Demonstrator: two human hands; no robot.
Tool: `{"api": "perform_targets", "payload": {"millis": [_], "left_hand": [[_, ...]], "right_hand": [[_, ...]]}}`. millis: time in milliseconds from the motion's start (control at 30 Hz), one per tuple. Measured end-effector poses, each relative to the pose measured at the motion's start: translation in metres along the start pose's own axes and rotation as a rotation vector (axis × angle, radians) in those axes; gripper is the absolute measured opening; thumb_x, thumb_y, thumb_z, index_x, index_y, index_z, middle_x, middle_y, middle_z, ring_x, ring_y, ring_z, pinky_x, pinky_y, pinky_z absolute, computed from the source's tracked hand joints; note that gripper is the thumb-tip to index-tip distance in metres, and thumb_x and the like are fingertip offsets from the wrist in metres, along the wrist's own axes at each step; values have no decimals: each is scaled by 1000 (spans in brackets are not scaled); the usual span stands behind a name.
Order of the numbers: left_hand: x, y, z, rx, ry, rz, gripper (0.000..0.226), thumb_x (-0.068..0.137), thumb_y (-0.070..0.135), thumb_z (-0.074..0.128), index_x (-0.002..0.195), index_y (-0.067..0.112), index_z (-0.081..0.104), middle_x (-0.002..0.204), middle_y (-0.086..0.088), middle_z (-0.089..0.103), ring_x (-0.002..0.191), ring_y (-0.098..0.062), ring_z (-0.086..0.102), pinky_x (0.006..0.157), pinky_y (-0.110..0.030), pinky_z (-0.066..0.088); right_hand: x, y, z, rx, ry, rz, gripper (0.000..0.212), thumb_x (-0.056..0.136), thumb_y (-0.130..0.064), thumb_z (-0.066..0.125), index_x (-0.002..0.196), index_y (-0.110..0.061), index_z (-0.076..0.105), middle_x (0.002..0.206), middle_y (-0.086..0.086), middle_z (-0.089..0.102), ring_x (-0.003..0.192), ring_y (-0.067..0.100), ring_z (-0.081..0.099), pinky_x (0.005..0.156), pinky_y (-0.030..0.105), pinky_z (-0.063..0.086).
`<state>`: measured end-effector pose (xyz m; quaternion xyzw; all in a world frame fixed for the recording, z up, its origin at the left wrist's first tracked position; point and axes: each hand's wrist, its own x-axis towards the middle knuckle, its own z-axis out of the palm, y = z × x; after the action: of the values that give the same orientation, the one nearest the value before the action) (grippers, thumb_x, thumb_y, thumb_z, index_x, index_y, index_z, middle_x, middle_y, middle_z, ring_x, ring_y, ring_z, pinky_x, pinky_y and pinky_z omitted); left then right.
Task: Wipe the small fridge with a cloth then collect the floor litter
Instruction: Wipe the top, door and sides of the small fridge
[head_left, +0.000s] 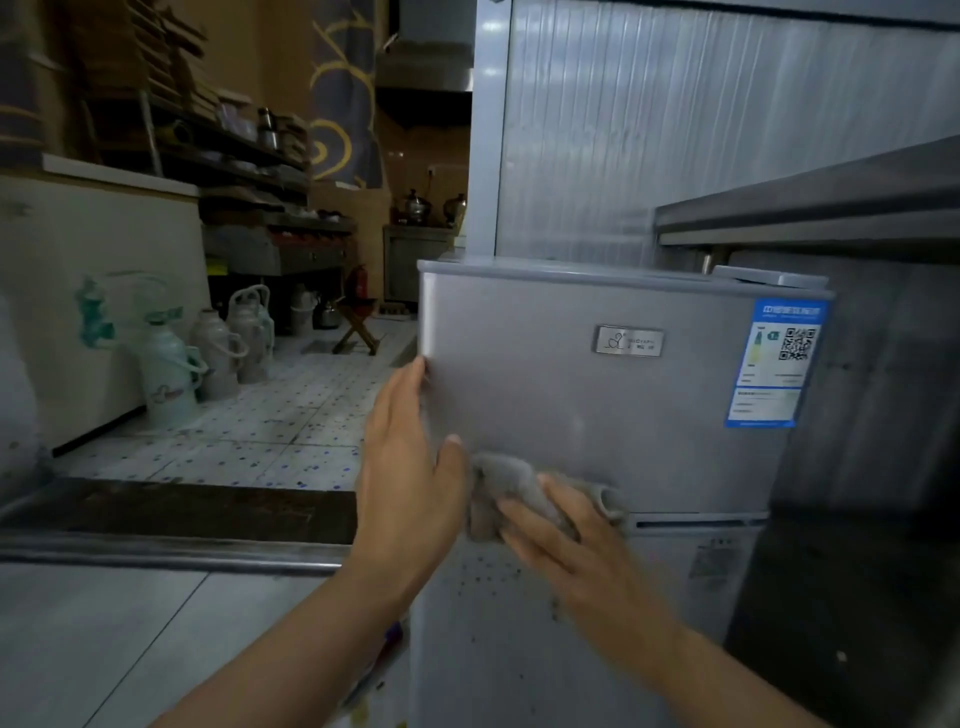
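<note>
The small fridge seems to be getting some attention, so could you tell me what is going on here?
A person is wiping the front of the small silver fridge. The right hand presses a grey cloth against the bottom edge of the upper door, with fingers spread over it. The left hand lies flat against the door's left edge, apparently steadying it. Dark specks still show on the lower door, so the wiping is not finished.

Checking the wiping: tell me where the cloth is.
Head view, low centre: the cloth is under the right hand, against the fridge door's bottom edge, beside the left hand.
</note>
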<state>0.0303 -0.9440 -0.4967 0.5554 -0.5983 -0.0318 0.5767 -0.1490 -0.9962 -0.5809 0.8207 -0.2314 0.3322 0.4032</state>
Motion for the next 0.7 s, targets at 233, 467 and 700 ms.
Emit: {"api": "perform_targets", "payload": {"millis": [233,467,700], "left_hand": [[-7,11,7,221,9,190,71,81,-4,55,144,14,27,157,2,7,142,-13,8,116,-32,14],[-3,21,21,381,-18,318,74,75,-3,58,143,14,33,157,0,15,142,-25,14,115,-37,11],[-24,21,45,501,-150,428,74,63,-7,64,134,6,47,152,-9,28,138,-36,28,109,-52,30]], "right_hand": [[51,60,-31,-87,161,109,34,92,-6,47,124,-5,60,146,5,41,124,35,37,104,46,34],[57,91,-35,-101,273,343,45,92,0,43,136,-7,47,147,5,30,121,35,35,102,43,34],[-67,48,-14,-86,-28,94,50,85,-10,51,134,-15,41,140,-2,36,120,28,39,88,46,52]]}}
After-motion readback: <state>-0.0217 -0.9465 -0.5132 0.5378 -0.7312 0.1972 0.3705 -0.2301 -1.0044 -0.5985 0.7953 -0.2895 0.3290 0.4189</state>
